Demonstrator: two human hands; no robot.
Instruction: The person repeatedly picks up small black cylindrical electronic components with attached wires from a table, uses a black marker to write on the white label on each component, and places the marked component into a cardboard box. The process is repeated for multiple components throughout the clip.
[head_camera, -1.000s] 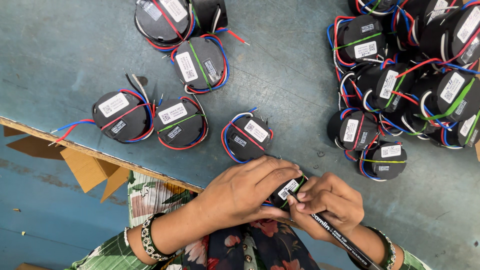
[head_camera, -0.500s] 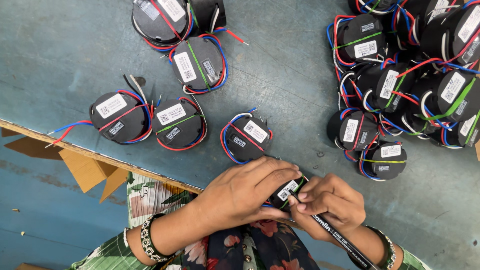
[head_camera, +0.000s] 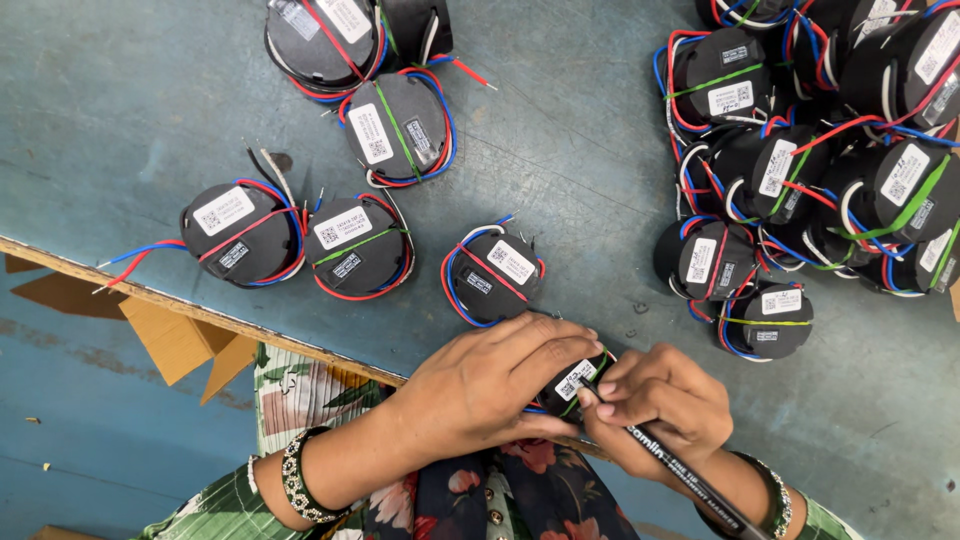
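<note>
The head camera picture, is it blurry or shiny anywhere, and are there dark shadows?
Head view: sharp across the middle, so the white labels on the round black coils look crisp; light is soft and even, with only faint shadows under the left hand and right hand; no strong glare on the blue-grey table; the edges bend slightly, like a wide lens.
</note>
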